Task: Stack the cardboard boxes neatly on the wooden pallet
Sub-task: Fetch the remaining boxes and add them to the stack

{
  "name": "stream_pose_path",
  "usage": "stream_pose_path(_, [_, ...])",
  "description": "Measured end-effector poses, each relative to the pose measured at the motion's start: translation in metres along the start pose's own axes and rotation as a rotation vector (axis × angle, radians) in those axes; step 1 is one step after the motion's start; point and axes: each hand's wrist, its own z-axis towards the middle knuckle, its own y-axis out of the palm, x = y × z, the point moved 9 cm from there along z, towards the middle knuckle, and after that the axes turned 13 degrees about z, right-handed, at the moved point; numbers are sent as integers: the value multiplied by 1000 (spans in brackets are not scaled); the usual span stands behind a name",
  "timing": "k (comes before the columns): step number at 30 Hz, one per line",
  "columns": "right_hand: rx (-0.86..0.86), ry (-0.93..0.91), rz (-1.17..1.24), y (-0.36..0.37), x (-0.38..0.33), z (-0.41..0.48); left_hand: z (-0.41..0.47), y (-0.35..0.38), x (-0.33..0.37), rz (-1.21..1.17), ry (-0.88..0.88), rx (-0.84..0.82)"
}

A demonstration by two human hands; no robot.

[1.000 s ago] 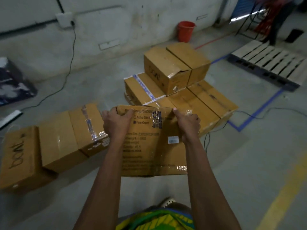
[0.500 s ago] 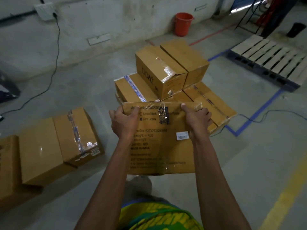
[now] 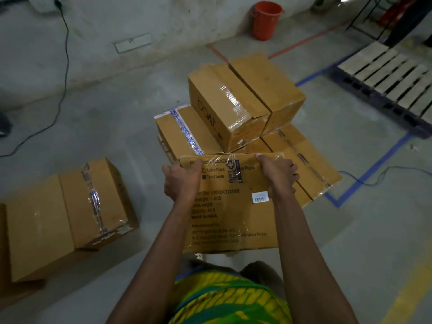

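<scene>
I carry a cardboard box (image 3: 231, 213) in front of me, its printed label side facing up. My left hand (image 3: 181, 181) grips its far left top edge and my right hand (image 3: 278, 175) grips its far right top edge. Just beyond it stands the stack of boxes: a lower layer (image 3: 184, 136) of several boxes and two upper boxes (image 3: 243, 97) side by side. The pallet under the stack is hidden by the boxes.
Two more boxes (image 3: 67, 211) lie on the floor at the left. An empty wooden pallet (image 3: 385, 76) sits at the far right behind blue floor tape (image 3: 367, 176). A red bucket (image 3: 266, 19) stands by the wall. Cables run across the floor at left and right.
I have moved closer to the stack with the box held in both hands. The floor boxes at the left have slid further left in view.
</scene>
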Motion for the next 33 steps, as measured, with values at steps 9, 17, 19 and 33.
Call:
stream_pose_path(9, [-190, -55, -130, 29, -25, 85, -1, 53, 18, -18, -231, 61])
stream_pose_path(17, [-349, -90, -177, 59, -37, 111, 7, 74, 14, -266, -444, 168])
stream_pose_path(19, [-364, -74, -211, 70, -46, 113, 15, 71, 14, -299, -449, 199])
stream_pose_path(33, [-412, -362, 68, 227, -246, 121, 188, -28, 72, -585, -283, 504])
